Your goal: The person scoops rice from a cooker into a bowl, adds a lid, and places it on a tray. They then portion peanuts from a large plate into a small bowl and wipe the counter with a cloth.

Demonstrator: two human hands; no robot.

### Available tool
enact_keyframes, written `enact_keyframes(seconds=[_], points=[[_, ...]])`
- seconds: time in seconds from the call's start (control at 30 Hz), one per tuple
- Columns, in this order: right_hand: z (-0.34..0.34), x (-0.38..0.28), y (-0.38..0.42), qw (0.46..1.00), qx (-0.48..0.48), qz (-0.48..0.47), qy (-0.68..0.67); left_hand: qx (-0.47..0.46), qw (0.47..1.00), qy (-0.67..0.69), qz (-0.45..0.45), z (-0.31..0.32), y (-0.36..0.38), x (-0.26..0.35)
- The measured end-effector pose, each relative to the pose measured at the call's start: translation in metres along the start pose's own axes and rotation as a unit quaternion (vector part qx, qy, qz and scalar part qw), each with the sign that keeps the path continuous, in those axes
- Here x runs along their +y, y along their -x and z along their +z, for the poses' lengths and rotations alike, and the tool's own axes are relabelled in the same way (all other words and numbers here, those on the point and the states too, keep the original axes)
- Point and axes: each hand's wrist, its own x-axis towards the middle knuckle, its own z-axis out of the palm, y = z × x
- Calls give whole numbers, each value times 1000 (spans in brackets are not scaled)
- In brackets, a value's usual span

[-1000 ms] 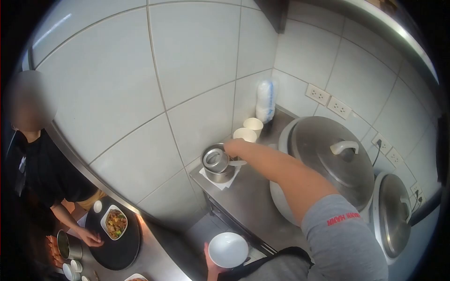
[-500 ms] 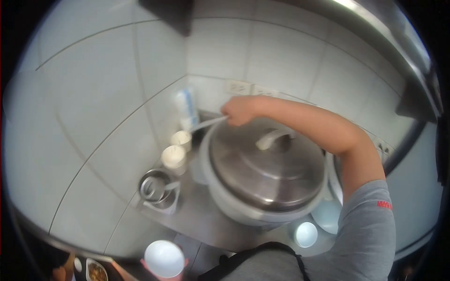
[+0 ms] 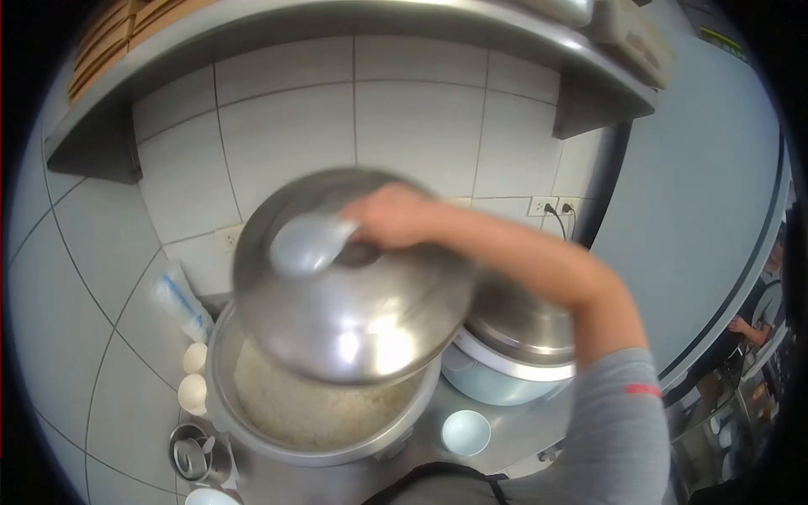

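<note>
My right hand [image 3: 391,217] is closed at the handle of a large steel lid [image 3: 362,324] and also grips a rice paddle [image 3: 311,246]. The paddle's pale, rounded blade points left across the lid. Tilted, the lid hangs over the big rice cooker [image 3: 220,421], whose inside shows cooked white rice [image 3: 295,408]. At the bottom left edge, the rim of a white bowl [image 3: 212,498] shows in part. My left hand is out of view.
A second lidded cooker [image 3: 497,383] stands at right, with a small pale bowl [image 3: 465,433] before it. Left are stacked cups [image 3: 193,394], a metal container [image 3: 195,459] and a plastic bag [image 3: 181,303]. A steel shelf [image 3: 353,18] runs overhead. A person [image 3: 757,324] is far right.
My right hand has moved from the cups with the paddle to the lid and raised it, uncovering the rice. The view has swung right. My left hand has left the view.
</note>
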Motion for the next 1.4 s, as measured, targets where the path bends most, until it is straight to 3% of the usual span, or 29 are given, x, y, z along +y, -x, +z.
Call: enact_keyframes(seconds=[0.07,0.17,0.23,0.27,0.3,0.37,0.4,0.47,0.57,0.7,0.77,0.8,0.83,0.9,1.0,1.03,1.07,1.1,1.17,1.23,1.27,1.33,1.4], points=[[-23,47,41,998,12,64,6,-1,1000,27,5,15,-1,39],[-45,99,117,975,-60,207,61,29,999,42,8,11,1,88],[-37,133,168,950,-110,273,99,22,964,260,-60,8,-1,71],[-27,152,191,941,-133,292,109,139,887,361,-251,14,-14,106],[-16,170,211,934,-160,298,117,-20,721,605,-338,8,-25,129],[6,184,236,919,-179,336,103,-35,647,670,-362,15,-33,156],[18,194,243,923,-179,327,97,-27,653,667,-358,21,-35,165],[33,207,250,916,-193,345,72,-131,592,723,-330,31,-37,178],[43,214,239,916,-158,363,69,-168,570,744,-306,38,-35,182],[57,220,221,908,-202,358,82,-126,527,770,-337,41,-31,189],[51,210,208,902,-216,367,76,-101,547,757,-343,39,-31,186],[48,195,200,909,-156,361,135,-82,562,744,-353,38,-31,185],[41,177,180,912,-155,355,135,-77,564,744,-350,37,-31,185],[30,133,132,945,-67,319,-19,-54,581,720,-376,38,-33,186],[66,76,62,980,-78,93,-157,-48,600,700,-385,45,-36,187],[74,43,35,972,-130,83,-180,-50,601,698,-385,47,-37,187],[89,19,10,971,-162,62,-166,-44,603,692,-395,50,-38,188],[108,-1,-7,981,-136,15,-134,-38,604,685,-405,51,-39,188],[141,-32,-55,983,-163,-52,72,-55,621,676,-392,51,-37,184],[169,-46,-93,975,-34,-132,177,-71,639,666,-378,47,-34,181],[186,-48,-111,974,-33,-134,179,-60,643,657,-388,46,-34,181],[207,-56,-139,957,63,-165,232,-48,646,649,-399,40,-31,168],[212,-69,-148,954,38,-194,227,-100,653,658,-360,31,-30,148]])
